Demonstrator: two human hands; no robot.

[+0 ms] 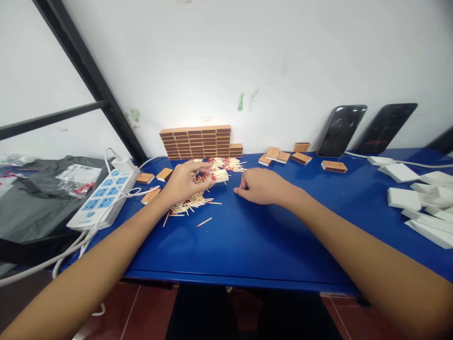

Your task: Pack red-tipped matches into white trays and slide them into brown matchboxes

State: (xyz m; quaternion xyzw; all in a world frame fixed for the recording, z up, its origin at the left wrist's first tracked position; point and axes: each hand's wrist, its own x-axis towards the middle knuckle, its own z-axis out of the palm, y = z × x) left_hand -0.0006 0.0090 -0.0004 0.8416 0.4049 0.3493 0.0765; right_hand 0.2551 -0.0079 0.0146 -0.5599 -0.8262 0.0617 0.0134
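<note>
My left hand (186, 182) is closed with thumb and fingers around a small white matchbox tray (222, 176) filled with matches, their red heads toward the palm. Beneath and beside that hand lies a loose pile of matches (189, 204), with more matches (230, 164) behind it. A single match (204, 222) rests on the blue table in front of the pile. To the right of the tray, apart from it, my right hand (260, 185) is held in a pinch low over the table. Something tiny and pale shows at its fingertips, too small to name.
Stacked matchboxes (198, 143) stand against the wall. Loose matchboxes (283, 156) lie right of them, others (152, 194) at left. A white power strip (102, 196) with cables sits left. Two phones (341, 131) lean on the wall, and white trays (424, 198) are heaped right.
</note>
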